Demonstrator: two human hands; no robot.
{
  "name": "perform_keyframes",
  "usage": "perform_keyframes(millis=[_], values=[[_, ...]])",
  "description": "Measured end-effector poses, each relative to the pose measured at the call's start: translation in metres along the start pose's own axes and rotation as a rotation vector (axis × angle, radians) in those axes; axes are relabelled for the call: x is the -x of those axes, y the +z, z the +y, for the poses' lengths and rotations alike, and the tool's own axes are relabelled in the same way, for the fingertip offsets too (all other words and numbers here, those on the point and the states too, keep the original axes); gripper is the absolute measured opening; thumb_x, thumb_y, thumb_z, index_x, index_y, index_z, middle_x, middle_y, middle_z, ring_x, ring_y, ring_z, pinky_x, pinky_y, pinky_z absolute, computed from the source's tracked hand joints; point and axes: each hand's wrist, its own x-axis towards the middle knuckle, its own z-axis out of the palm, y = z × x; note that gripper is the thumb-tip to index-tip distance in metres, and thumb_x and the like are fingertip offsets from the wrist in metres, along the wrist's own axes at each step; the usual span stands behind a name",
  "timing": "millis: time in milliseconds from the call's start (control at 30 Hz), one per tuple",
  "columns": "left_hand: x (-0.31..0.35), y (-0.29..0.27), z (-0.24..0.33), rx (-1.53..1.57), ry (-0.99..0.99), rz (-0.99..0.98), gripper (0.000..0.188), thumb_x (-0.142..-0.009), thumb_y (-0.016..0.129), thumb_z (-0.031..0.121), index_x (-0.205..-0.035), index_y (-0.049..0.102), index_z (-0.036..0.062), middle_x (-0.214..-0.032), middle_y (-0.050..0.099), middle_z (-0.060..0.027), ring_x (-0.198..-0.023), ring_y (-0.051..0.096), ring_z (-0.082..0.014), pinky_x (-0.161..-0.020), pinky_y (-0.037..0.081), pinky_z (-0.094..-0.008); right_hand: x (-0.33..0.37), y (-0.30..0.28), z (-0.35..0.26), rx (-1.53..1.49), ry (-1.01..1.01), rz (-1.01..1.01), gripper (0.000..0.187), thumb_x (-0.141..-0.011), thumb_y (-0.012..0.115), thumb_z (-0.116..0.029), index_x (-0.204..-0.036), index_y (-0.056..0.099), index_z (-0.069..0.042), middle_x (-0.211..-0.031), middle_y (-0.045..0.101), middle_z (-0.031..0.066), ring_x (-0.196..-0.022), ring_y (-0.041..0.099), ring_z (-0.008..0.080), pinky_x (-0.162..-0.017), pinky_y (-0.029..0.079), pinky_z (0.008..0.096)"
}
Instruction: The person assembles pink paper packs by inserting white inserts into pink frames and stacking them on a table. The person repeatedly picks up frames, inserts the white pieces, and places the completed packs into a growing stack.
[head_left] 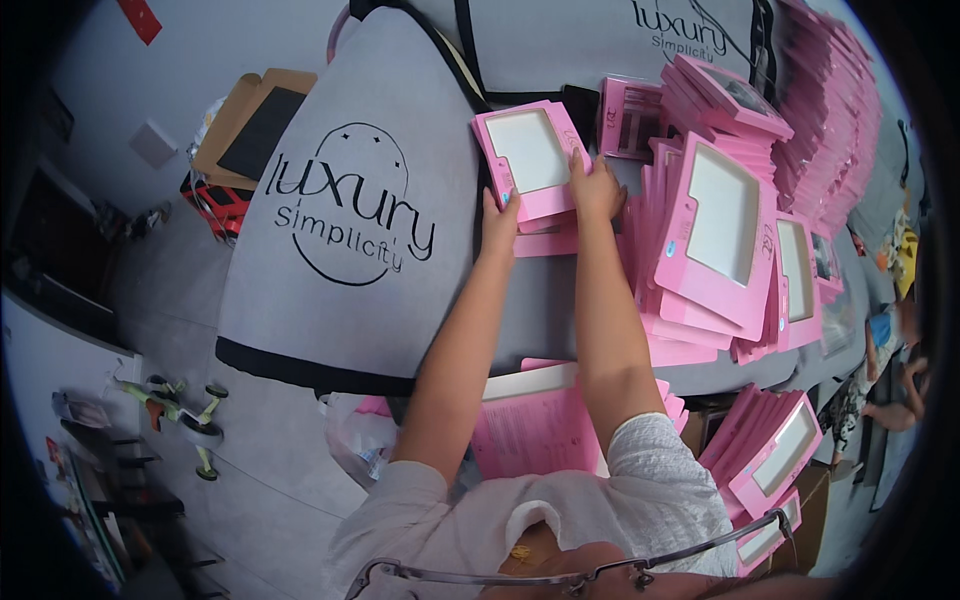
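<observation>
Both of my hands hold one pink window box, flat and open-faced, with a large pale rectangular window. My left hand is closed on its lower left edge, thumb on the front. My right hand grips the right edge near the lower corner. Just below the held box, another pink box lies partly hidden on the grey table cover. To the right of my right hand, many like boxes lean in a stack. Behind my hand is a pink box with dark contents.
A tall pile of pink packages rises at the far right. More pink boxes are close to my body, and others stand at lower right. A cardboard box and a child's bike are left. Another person is at right.
</observation>
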Motion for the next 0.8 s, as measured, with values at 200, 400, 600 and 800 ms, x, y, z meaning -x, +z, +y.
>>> perform_keyframes(millis=[200, 400, 600, 800], values=[[-0.020, -0.007, 0.002, 0.161, 0.027, 0.060, 0.063, -0.091, 0.056, 0.022, -0.138, 0.025, -0.0059, -0.135, 0.041, -0.0187, -0.117, 0.049, -0.0260, -0.098, 0.039, -0.0334, -0.019, 0.003, 0.004, -0.211, 0.217, -0.514, 0.076, -0.085, 0.036, -0.066, -0.118, 0.059, -0.002, -0.115, 0.059, 0.0241, -0.110, 0.055, 0.0405, -0.093, 0.043, 0.0470], [-0.010, 0.013, 0.023, 0.434, 0.015, 0.283, 0.039, -0.092, 0.051, 0.022, -0.122, 0.046, -0.0026, -0.116, 0.055, -0.0136, -0.110, 0.052, -0.0240, -0.095, 0.040, -0.0374, -0.021, 0.095, 0.083, -0.670, 0.562, -0.337, 0.085, -0.086, 0.028, -0.068, -0.122, 0.053, 0.005, -0.126, 0.051, 0.0287, -0.123, 0.044, 0.0404, -0.103, 0.033, 0.0425], [-0.024, -0.012, 0.003, 0.648, 0.034, 0.236, 0.042, -0.093, 0.047, 0.029, -0.121, 0.049, -0.0014, -0.123, 0.053, -0.0135, -0.113, 0.051, -0.0247, -0.097, 0.038, -0.0390, 0.005, 0.044, 0.054, -0.888, 0.697, -0.404, 0.078, -0.092, 0.030, -0.061, -0.124, 0.052, 0.007, -0.124, 0.055, 0.0211, -0.116, 0.052, 0.0283, -0.100, 0.034, 0.0340], [-0.011, -0.008, 0.008, 0.549, 0.065, 0.185, 0.040, -0.093, 0.047, 0.028, -0.121, 0.050, 0.0002, -0.122, 0.054, -0.0109, -0.114, 0.050, -0.0223, -0.097, 0.038, -0.0380, 0.028, 0.052, 0.048, -0.902, 0.462, -0.332, 0.074, -0.094, 0.023, -0.057, -0.123, 0.053, 0.004, -0.126, 0.054, 0.0226, -0.122, 0.048, 0.0304, -0.102, 0.034, 0.0363]])
